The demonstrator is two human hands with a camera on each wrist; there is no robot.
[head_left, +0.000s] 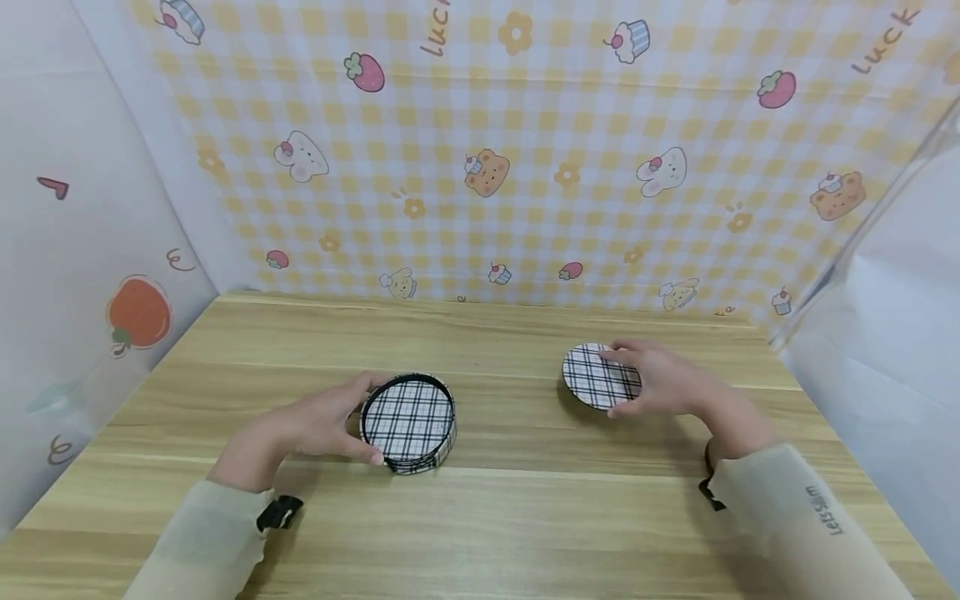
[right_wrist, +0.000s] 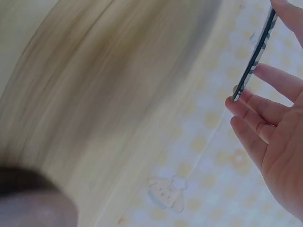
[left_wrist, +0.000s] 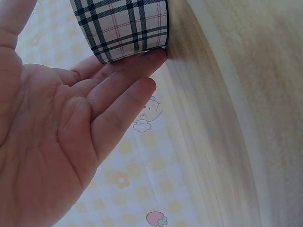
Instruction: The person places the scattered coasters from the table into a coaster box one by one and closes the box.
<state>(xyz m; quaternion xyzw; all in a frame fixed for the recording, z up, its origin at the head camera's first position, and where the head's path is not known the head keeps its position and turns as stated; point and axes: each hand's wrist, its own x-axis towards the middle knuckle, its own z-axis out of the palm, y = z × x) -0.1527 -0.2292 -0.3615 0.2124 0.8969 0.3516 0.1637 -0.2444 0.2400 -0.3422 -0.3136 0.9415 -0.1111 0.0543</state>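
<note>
A round plaid box (head_left: 408, 423) stands open on the wooden table (head_left: 525, 517), left of centre. My left hand (head_left: 369, 419) holds its left side, thumb at the front and fingers at the back. In the left wrist view, my fingers (left_wrist: 118, 90) lie fairly straight against the box's wall (left_wrist: 125, 26). To the right, my right hand (head_left: 611, 382) pinches the matching plaid lid (head_left: 592, 375) between thumb and fingers. The lid is tilted and raised slightly off the table. The right wrist view shows the lid (right_wrist: 255, 52) edge-on between my fingers (right_wrist: 265, 123).
A yellow checked cloth with cartoon prints (head_left: 487, 167) forms the back wall. White panels close the left (head_left: 75, 292) and right (head_left: 885, 350) sides. Bare tabletop lies between the two hands and in front of them.
</note>
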